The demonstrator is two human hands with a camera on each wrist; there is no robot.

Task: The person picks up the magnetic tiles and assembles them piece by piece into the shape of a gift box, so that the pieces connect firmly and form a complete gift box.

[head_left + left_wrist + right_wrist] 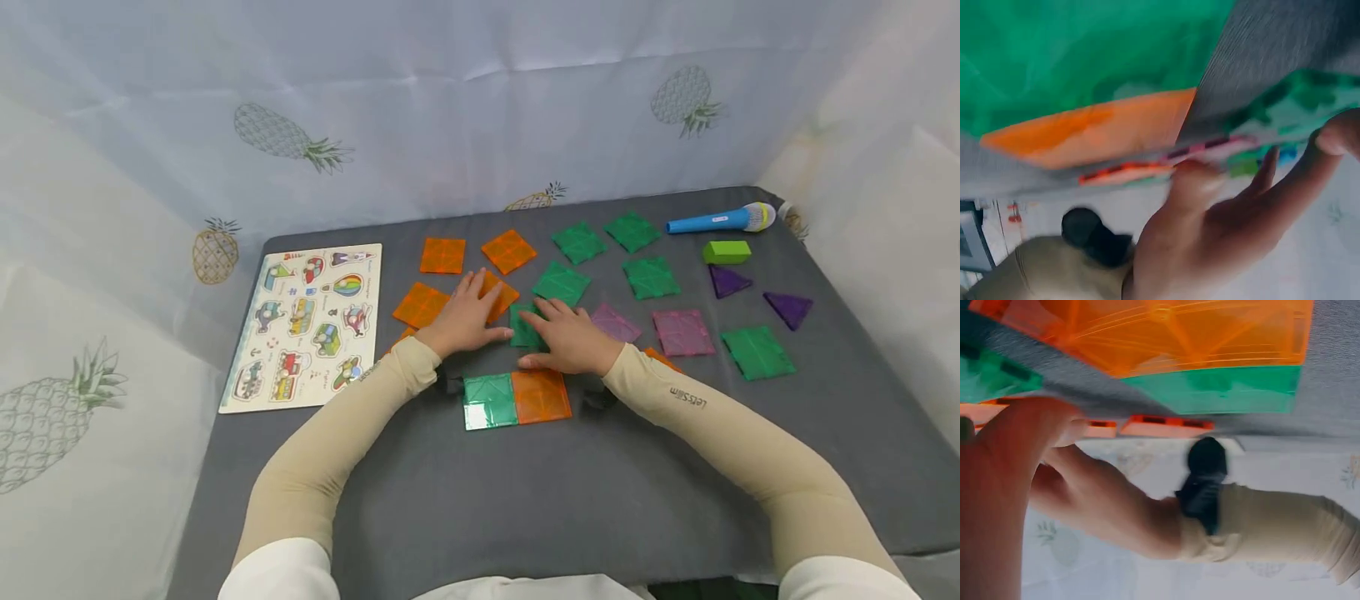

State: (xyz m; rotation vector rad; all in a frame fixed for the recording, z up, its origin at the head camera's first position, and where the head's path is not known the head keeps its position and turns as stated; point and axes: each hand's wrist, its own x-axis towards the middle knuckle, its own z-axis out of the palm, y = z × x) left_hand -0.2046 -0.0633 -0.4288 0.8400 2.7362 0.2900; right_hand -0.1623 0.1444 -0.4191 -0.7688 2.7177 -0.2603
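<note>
My left hand [465, 321] reaches over the loose orange tiles, its spread fingers lying across an orange magnetic tile [502, 298]. Facing it, my right hand [572, 340] rests over a green tile [523, 325], fingers extended and thumb held apart. The hand hides part of that tile. Just in front of the hands, a green square tile [491, 400] and an orange square tile [542, 396] lie flat, edge to edge. Close up, the right wrist view shows this orange tile [1172, 331] and the green one [1229, 390] past it.
More orange tiles [442, 256] and green tiles [577, 242] are scattered behind the hands. Pink tiles [683, 332], purple triangles [789, 309], a green block [726, 252] and a toy microphone [720, 219] lie to the right. A picture puzzle board [303, 325] sits left.
</note>
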